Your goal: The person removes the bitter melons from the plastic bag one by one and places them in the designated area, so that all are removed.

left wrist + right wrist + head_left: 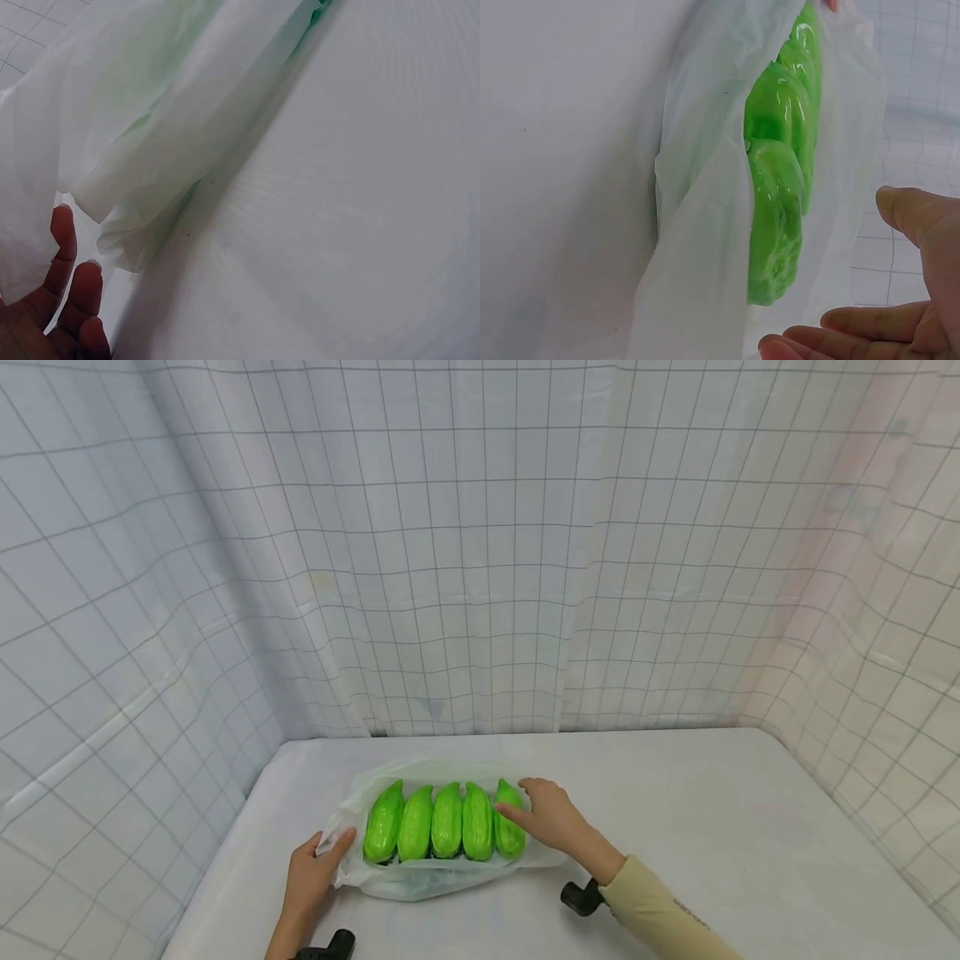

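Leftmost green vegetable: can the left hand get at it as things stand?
Probably yes. The left hand rests on the plastic bag edge right beside the leftmost green vegetable, whose top looks uncovered.

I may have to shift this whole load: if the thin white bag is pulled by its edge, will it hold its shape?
Probably not. The plastic bag looks thin, translucent and crumpled, so it should flop and stretch. The green vegetables lie loose in a row and look glossy, so they may slide or roll. The left hand and right hand flank them.
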A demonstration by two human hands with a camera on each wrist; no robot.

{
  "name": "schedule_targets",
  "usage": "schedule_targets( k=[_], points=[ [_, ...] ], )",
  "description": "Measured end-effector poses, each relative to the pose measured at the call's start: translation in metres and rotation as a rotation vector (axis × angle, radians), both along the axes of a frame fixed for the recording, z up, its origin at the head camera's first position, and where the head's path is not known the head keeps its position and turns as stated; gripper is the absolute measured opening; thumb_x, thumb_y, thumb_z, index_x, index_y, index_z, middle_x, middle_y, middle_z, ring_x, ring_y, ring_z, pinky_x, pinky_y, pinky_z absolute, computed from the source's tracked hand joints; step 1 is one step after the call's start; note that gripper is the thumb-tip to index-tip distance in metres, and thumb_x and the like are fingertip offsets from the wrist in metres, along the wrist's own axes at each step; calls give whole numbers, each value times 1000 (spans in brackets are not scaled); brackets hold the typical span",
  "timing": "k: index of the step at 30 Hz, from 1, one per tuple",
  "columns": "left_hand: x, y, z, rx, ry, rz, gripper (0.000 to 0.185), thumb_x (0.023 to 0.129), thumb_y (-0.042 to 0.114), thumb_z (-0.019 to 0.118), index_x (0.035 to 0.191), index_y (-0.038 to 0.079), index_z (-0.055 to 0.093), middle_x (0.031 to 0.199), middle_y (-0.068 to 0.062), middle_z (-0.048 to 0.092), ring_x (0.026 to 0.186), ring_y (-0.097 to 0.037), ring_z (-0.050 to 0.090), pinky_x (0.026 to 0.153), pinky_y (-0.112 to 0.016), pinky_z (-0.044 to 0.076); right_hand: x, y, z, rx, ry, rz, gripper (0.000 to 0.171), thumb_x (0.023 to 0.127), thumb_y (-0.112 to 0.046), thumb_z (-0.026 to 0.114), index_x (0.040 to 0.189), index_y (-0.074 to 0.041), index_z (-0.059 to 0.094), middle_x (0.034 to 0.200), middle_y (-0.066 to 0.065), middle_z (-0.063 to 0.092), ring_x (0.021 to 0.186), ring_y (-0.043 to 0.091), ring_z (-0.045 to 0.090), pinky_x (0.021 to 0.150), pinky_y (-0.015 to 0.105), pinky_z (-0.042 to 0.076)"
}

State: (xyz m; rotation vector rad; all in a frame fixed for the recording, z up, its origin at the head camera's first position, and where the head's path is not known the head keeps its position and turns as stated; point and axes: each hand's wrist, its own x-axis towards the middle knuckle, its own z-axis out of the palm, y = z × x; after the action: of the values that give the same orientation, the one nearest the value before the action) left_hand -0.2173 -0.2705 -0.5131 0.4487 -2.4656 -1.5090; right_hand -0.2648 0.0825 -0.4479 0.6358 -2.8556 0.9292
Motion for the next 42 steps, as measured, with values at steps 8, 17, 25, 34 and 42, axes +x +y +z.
schedule_targets(
  k=[8, 17, 25, 34, 42],
  points=[
    [-1, 0, -2, -2, -9, 2, 60, 84, 49, 62, 114, -3, 61, 109, -17, 64, 79, -6, 53, 69, -21, 43, -1, -5, -6, 19, -5, -48, 69, 85, -47, 62, 120, 11, 52, 118, 26, 57, 111, 39, 52, 90, 47, 43],
    [-2, 0, -4, -6, 6, 0, 58, 84, 48, 63, 112, -3, 62, 102, -15, 65, 75, -9, 52, 67, -22, 42, -5, -9, -13, 62, 13, -95, 70, 83, -49, 63, 115, 12, 54, 114, 26, 59, 107, 39, 54, 88, 47, 44],
    [-1, -1, -5, -4, 18, -9, 55, 84, 46, 64, 108, -4, 63, 94, -12, 66, 72, -8, 51, 64, -23, 42, -5, -12, -17, 40, -26, -121, 75, 81, -52, 63, 118, 12, 53, 115, 27, 57, 106, 39, 55, 85, 47, 45],
    [-1, 0, -6, -16, 23, -12, 53, 85, 45, 63, 107, -3, 63, 94, -11, 66, 72, -9, 51, 65, -23, 42, -8, -14, -23, 41, -57, -127, 79, 80, -56, 62, 118, 13, 51, 111, 28, 58, 97, 37, 59, 77, 44, 49],
    [0, -1, -6, -5, 31, -15, 50, 85, 43, 64, 103, -4, 63, 84, -8, 64, 68, -9, 49, 62, -23, 41, -2, -16, -21, 4, -43, -122, 86, 80, -62, 58, 113, 16, 51, 105, 30, 59, 92, 38, 59, 73, 44, 49]
  ],
)
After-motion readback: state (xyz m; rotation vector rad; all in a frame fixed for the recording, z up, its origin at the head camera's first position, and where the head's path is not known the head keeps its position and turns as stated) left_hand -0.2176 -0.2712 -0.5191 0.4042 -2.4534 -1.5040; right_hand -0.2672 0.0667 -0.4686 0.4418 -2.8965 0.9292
